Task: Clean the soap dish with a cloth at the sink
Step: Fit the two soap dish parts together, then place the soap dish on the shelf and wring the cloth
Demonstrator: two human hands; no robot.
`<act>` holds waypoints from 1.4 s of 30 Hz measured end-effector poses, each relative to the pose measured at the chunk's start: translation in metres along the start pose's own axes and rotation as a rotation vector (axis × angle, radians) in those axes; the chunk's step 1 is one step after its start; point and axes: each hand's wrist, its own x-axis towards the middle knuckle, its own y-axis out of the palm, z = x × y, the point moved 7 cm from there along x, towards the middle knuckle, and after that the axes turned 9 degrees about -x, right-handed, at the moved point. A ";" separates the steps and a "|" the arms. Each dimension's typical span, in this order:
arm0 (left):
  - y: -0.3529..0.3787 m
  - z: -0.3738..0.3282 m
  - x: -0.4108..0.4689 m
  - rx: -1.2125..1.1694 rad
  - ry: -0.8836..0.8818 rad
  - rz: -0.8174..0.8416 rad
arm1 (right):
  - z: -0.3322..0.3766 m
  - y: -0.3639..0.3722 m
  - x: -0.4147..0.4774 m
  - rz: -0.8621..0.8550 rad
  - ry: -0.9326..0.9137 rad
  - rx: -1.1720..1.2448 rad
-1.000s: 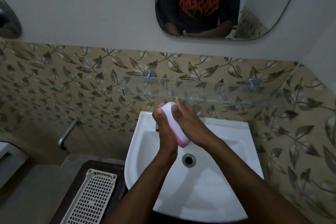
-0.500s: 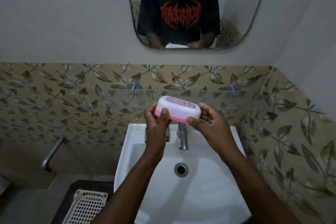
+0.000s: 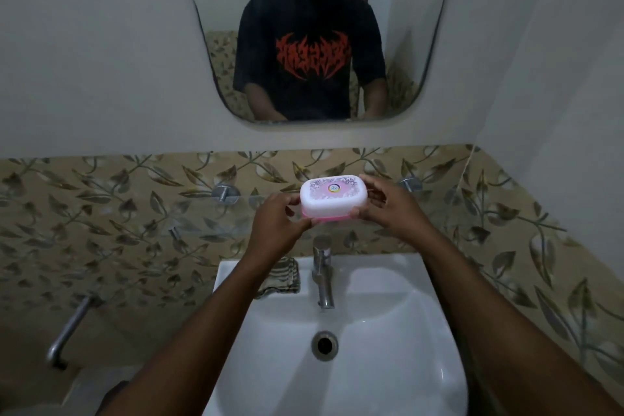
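Right now the soap dish [image 3: 333,197] is shut and level, lid up, and it hangs between your two grips, up in front of the tiled wall. Your left grip [image 3: 275,224] pinches its left end and your right grip [image 3: 388,209] curls round the right end, with a thumb near the pink base.

Judge it to be a light, stiff plastic box in two shells, a white lid over a pink base. It should not bend, but it is smooth and probably slippery when wet or soapy. The lid may lift off if you carry the box by the top alone, so hold it low at the short ends and brace a thumb across the seam.

Straight below the dish, between your grips, stands the tap [image 3: 322,272]. Under your left grip, the folded cloth [image 3: 282,277] lies on the back rim of the sink [image 3: 388,267], just beside the tap. The drain [image 3: 325,344] sits lower, nearer to you than either grip.
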 end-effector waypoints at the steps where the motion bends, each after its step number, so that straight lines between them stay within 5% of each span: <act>1: 0.002 0.001 0.004 0.028 -0.004 0.004 | -0.003 0.002 0.004 0.010 0.001 -0.018; 20: 0.006 0.006 0.011 0.188 -0.040 0.030 | -0.026 0.016 0.022 0.049 0.056 -0.265; 24: -0.023 0.011 -0.016 0.108 -0.050 -0.184 | -0.016 0.002 0.003 -0.213 0.136 -0.203; 27: -0.047 0.007 -0.060 0.010 0.028 -0.370 | 0.015 0.004 -0.034 -0.475 0.038 -0.075; 30: -0.051 0.043 -0.095 -0.038 -0.053 -0.451 | 0.030 0.036 -0.064 -0.532 -0.063 0.007; 36: -0.029 0.133 -0.131 -0.011 -0.268 -0.309 | 0.007 0.149 -0.088 -0.253 -0.018 0.012; 42: 0.001 0.219 -0.117 0.029 -0.536 -0.155 | -0.071 0.246 -0.058 0.017 0.320 -0.054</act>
